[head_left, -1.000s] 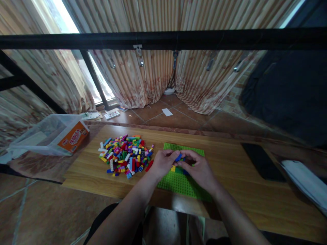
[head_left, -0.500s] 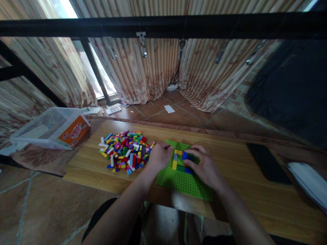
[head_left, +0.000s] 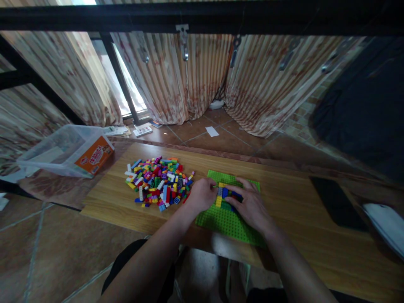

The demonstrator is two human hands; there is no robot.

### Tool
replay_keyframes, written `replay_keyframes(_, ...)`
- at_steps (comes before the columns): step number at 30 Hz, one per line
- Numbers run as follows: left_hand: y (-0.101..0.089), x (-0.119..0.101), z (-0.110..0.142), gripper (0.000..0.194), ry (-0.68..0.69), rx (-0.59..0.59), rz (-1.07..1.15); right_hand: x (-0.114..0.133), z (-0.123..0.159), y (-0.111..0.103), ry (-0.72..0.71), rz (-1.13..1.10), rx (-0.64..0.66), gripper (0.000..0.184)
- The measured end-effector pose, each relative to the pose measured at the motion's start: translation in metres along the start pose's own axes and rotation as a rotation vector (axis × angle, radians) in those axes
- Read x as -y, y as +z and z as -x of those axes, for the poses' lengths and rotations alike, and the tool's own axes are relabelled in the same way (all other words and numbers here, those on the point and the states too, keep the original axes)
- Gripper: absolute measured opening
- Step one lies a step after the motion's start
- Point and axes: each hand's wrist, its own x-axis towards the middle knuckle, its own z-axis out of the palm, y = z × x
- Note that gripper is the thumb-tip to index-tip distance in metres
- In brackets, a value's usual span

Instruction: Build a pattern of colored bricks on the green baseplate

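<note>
A green baseplate (head_left: 221, 227) lies on the wooden table with yellow bricks (head_left: 219, 201) and a grey brick (head_left: 220, 192) fixed on it in a line. My right hand (head_left: 251, 206) reaches over the plate from the right, its fingers closed round a blue brick (head_left: 225, 192) just beside the grey one. Beneath that hand, more bricks are partly hidden. My left hand (head_left: 203, 195) is curled at the plate's left side, fingertips close to the grey and yellow bricks. Whatever it may hold is hidden by its own fingers.
Left of the plate spreads a pile of loose coloured bricks (head_left: 158, 181). A clear plastic box (head_left: 63, 155) with an orange label stands beyond the table's left end. On the right lie a dark flat object (head_left: 337, 204) and a white object (head_left: 386, 227).
My right hand has brought the blue brick leftward, close against the grey brick. My left hand has come nearer to the row of bricks. The whole view has shifted slightly.
</note>
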Motion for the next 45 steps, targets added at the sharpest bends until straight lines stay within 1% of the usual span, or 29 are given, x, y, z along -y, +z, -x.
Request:
replay_keyframes(3, 0.001, 0.001, 0.0, 0.024, -0.02, 0.014, 0.009, 0.001, 0.0, 0.0, 0.007, 0.021, -0.001, 0.031)
replay_keyframes(12, 0.0, -0.002, 0.002, 0.026, -0.013, 0.025, -0.024, 0.003, 0.001, 0.0, -0.018, 0.047, -0.011, 0.032)
replay_keyframes(18, 0.002, -0.004, 0.001, 0.026, -0.032, 0.042, -0.048, 0.002, 0.001, 0.002, -0.001, 0.041, -0.014, 0.033)
replay_keyframes(22, 0.0, -0.009, 0.002, 0.027, -0.066, 0.048, -0.058, 0.0, 0.0, 0.001, 0.017, -0.008, -0.019, 0.036)
replay_keyframes(25, -0.003, -0.015, 0.004, 0.028, -0.065, 0.058, -0.081, -0.003, -0.001, -0.001, 0.046, -0.068, -0.036, 0.039)
replay_keyframes(31, -0.002, -0.017, 0.003, 0.025, -0.074, 0.073, -0.1, -0.008, -0.004, -0.002, 0.085, -0.149, -0.115, 0.033)
replay_keyframes(35, 0.001, -0.013, 0.004, 0.027, -0.049, 0.081, -0.095, -0.004, -0.003, -0.003, 0.064, -0.145, -0.074, 0.031)
replay_keyframes(40, 0.002, -0.01, 0.005, 0.026, -0.016, 0.091, -0.109, 0.007, 0.0, -0.001, 0.006, -0.053, 0.008, 0.035)
replay_keyframes(45, 0.002, -0.01, 0.004, 0.028, -0.016, 0.086, -0.12, 0.013, -0.001, 0.003, 0.023, 0.015, 0.01, 0.031)
